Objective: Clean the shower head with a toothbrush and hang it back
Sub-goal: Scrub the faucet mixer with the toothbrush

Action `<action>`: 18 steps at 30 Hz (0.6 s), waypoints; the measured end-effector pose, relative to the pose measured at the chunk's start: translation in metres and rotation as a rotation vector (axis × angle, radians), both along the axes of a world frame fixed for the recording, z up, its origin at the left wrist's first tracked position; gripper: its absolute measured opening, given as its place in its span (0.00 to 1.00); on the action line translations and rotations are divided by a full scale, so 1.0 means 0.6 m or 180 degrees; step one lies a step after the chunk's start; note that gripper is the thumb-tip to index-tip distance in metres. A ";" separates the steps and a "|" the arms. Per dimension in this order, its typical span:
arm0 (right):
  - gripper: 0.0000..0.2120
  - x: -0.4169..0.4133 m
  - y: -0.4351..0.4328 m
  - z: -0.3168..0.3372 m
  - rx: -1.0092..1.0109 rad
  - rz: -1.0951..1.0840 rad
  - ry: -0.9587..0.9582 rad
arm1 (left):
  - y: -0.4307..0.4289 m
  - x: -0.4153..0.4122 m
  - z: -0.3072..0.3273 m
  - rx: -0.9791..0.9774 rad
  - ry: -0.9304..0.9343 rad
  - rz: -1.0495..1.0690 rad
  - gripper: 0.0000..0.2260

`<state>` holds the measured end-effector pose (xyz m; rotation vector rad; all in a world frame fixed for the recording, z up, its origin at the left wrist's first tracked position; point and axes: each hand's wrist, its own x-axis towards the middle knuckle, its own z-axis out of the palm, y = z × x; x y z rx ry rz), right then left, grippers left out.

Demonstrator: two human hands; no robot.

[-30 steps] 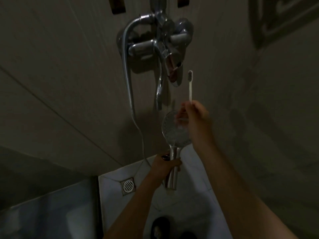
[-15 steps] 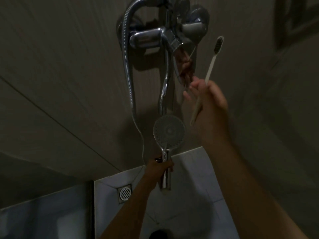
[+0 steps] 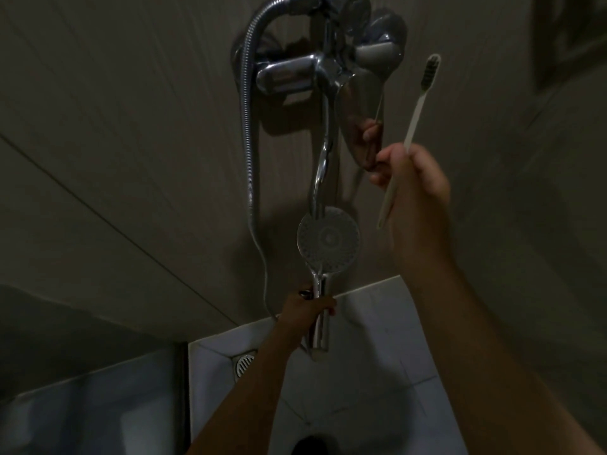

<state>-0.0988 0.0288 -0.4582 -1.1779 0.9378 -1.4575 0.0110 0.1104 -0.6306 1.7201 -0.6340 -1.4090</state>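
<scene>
My left hand [image 3: 307, 310] grips the chrome handle of the round shower head [image 3: 327, 239], holding it upright with its nozzle face toward me, just below the tap spout. My right hand [image 3: 412, 185] is raised to the right of the shower head and holds a white toothbrush [image 3: 409, 136] by the middle of its handle, dark bristles pointing up. The fingertips of that hand touch the shiny lever of the chrome mixer tap [image 3: 315, 70], which mirrors them. The brush is apart from the shower head.
A ribbed metal hose [image 3: 249, 152] loops from the mixer down the tiled wall to the left of the shower head. Below lies a white tiled floor with a round drain [image 3: 244, 364]. A dark frame [image 3: 571, 31] hangs at the upper right.
My right hand has risen from in front of the shower head's face up to the tap lever, taking the toothbrush with it. The left hand keeps its grip on the handle.
</scene>
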 end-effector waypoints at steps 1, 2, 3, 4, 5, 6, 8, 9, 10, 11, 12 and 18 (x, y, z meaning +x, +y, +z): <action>0.12 0.000 0.001 0.000 -0.0029 0.0003 -0.0022 | 0.001 0.000 0.001 -0.0003 -0.0004 0.0007 0.09; 0.12 0.000 0.002 -0.001 -0.0042 0.0009 -0.0024 | 0.001 0.000 0.002 -0.0020 0.0004 0.0008 0.09; 0.12 -0.001 0.003 0.000 -0.0039 0.0019 -0.0002 | 0.002 -0.001 0.004 -0.0032 0.0015 -0.0003 0.09; 0.12 -0.002 0.004 0.000 -0.0031 0.0027 0.0033 | 0.002 -0.002 0.005 -0.0035 0.0016 -0.0012 0.09; 0.12 -0.002 0.006 0.001 -0.0023 0.0030 0.0069 | 0.002 -0.002 0.006 -0.0027 0.0017 -0.0008 0.09; 0.12 -0.002 0.007 0.001 -0.0021 0.0025 0.0087 | 0.003 -0.002 0.006 -0.0028 0.0034 0.0006 0.09; 0.11 -0.002 0.009 0.003 -0.0039 0.0002 0.0061 | 0.003 0.000 0.006 -0.0055 0.0084 0.0020 0.08; 0.11 -0.001 0.010 0.004 -0.0046 -0.0004 0.0049 | 0.004 0.000 0.005 -0.0050 0.0108 0.0010 0.08; 0.11 -0.002 0.011 0.005 -0.0043 -0.0007 0.0059 | 0.005 0.000 0.005 -0.0034 0.0125 -0.0003 0.08; 0.11 -0.002 0.013 0.005 -0.0020 -0.0007 0.0090 | 0.006 0.000 0.004 -0.0016 0.0138 0.0005 0.08; 0.11 -0.003 0.014 0.004 0.0014 -0.0005 0.0129 | 0.008 -0.001 0.004 -0.0004 0.0131 0.0016 0.08; 0.09 -0.009 0.016 -0.002 0.0113 0.0053 0.0033 | 0.016 -0.004 -0.001 0.0067 0.0162 0.0050 0.08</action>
